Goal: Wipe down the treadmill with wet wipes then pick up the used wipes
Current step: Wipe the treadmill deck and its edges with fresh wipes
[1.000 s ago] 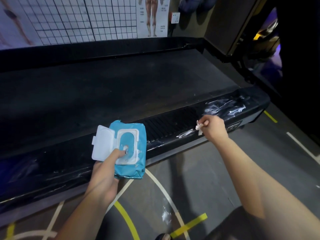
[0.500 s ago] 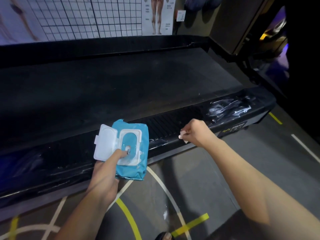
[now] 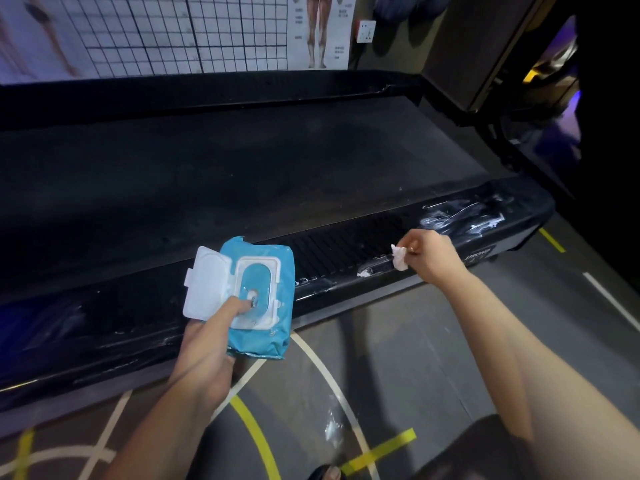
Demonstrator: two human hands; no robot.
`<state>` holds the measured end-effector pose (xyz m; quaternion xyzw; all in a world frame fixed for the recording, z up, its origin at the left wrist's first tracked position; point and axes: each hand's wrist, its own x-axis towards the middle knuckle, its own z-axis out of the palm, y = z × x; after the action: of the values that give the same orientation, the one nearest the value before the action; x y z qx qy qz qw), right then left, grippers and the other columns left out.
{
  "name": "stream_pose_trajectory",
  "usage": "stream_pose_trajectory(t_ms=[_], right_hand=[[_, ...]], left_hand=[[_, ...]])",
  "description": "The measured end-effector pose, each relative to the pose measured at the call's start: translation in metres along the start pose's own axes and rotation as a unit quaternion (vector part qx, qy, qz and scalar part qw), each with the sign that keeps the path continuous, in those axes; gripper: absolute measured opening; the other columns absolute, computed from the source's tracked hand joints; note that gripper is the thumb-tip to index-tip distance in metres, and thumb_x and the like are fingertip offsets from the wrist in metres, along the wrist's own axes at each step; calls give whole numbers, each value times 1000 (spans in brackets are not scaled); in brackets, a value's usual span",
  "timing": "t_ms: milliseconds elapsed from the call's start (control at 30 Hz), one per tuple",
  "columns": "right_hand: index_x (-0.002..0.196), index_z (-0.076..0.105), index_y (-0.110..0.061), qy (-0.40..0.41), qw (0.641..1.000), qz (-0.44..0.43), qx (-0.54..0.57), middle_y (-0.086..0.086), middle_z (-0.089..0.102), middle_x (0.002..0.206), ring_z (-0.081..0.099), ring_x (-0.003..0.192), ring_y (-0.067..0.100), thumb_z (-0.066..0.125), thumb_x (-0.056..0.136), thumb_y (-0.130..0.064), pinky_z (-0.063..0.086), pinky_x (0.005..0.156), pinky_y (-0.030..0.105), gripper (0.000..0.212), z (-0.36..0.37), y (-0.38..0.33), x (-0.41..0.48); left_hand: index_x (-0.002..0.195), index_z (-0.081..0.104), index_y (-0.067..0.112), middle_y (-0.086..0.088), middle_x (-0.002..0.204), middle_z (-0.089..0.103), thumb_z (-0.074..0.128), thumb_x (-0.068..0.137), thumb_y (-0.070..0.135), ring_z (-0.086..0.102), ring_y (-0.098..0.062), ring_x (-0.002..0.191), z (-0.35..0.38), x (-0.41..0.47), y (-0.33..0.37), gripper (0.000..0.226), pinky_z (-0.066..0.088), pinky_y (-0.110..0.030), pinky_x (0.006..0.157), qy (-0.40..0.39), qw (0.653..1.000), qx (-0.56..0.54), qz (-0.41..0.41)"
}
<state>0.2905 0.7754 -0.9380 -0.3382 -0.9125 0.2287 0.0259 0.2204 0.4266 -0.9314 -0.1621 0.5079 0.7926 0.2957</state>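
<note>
left grip (image 3: 207, 344): wipes pack (image 3: 273, 334) is clasped, jutting forward of it (lid (image 3: 204, 285) flipped open) | right grip (image 3: 433, 258): crumpled wipe (image 3: 399, 258) is pinched at its front, treadmill rail (image 3: 339, 251) just beyond

The black treadmill (image 3: 242, 174) lies flat and runs left to right, its near rail (image 3: 346, 251) ribbed, with wet streaks (image 3: 460, 216) at its right end. A blue pack (image 3: 282, 271) of wipes, white lid (image 3: 204, 282) flipped open to the left, is held over the rail by the left hand (image 3: 207, 344). A crumpled white wipe (image 3: 399, 259) is pinched in the right hand (image 3: 433, 258) at the rail, just right of a small white scrap (image 3: 363, 273) lying on it.
</note>
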Motion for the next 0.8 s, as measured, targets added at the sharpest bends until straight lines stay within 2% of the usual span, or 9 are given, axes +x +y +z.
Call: stream_pose_trajectory(t_ms=[67, 133, 233, 333, 467, 567, 667, 733, 800], right_hand=[[80, 72, -15, 15, 1000, 16, -17, 3, 65, 74, 58, 70, 19, 66, 79, -1, 44, 58, 26, 15, 4, 1, 1], [66, 70, -12, 17, 999, 8, -37, 6, 62, 66, 58, 65, 24, 66, 73, -1, 48, 57, 30, 14, 11, -3, 0], [61, 68, -10, 34, 997, -41, -50, 9, 63, 70, 59, 67, 27, 77, 79, -11, 50, 64, 31, 21, 26, -8, 1], [67, 74, -9, 38, 995, -85, -37, 4, 64, 75, 64, 71, 25, 81, 80, -13, 44, 66, 25, 15, 40, -17, 0], [67, 75, -12, 20, 992, -126, -8, -6, 58, 73, 56, 62, 12, 85, 79, -25, 34, 59, 10, 20, 55, -35, -9], [64, 73, -19, -23, 991, -125, 51, -11, 65, 74, 60, 64, 4, 85, 78, -23, 40, 61, 8, 19, 57, -45, -16], [68, 77, -26, -125, 978, -82, 146, -9, 75, 80, 70, 77, 9, 79, 73, -9, 52, 71, 25, 18, 49, -52, -20], [72, 76, -19, -100, 963, -33, 249, -10, 73, 71, 67, 68, 4, 75, 75, 3, 50, 68, 21, 22, 35, -51, -18], [72, 73, -20, -28, 969, -24, 245, -15, 68, 64, 57, 59, 1, 74, 78, -1, 43, 61, 16, 20, 19, -43, -13]], left_hand=[[129, 68, 12, -6, 113, 80, 63, 96, -2, 79, -24, 93, 1, -2, 0, 36, 64, -32, 62, -2, 1000, -1, -1], [130, 68, 12, -6, 113, 80, 62, 96, -3, 79, -24, 94, 1, -3, -1, 37, 63, -32, 62, -6, 1000, -2, 1], [133, 67, 11, -6, 116, 79, 62, 96, -3, 79, -24, 98, -2, -3, -1, 40, 64, -32, 65, -3, 1000, -2, 3], [132, 67, 10, -6, 114, 80, 62, 96, -3, 79, -23, 94, -3, -5, 0, 39, 63, -30, 62, 0, 1000, -4, 6], [130, 67, 10, -6, 112, 80, 63, 95, -3, 79, -22, 92, -6, -6, 1, 37, 62, -30, 61, 6, 1000, -8, 9], [132, 67, 10, -6, 114, 79, 64, 95, -2, 79, -23, 95, -9, -5, 0, 39, 64, -31, 63, 11, 1000, -13, 8], [129, 68, 11, -7, 112, 80, 63, 95, -3, 79, -23, 92, -12, -5, -1, 36, 64, -32, 62, 19, 1000, -16, 9], [126, 69, 13, -6, 112, 80, 63, 95, -4, 79, -23, 92, -14, -4, -1, 36, 65, -34, 64, 25, 999, -19, 14], [125, 69, 15, -5, 112, 80, 63, 95, -4, 79, -23, 94, -15, -3, 0, 36, 66, -37, 70, 30, 999, -22, 19]])
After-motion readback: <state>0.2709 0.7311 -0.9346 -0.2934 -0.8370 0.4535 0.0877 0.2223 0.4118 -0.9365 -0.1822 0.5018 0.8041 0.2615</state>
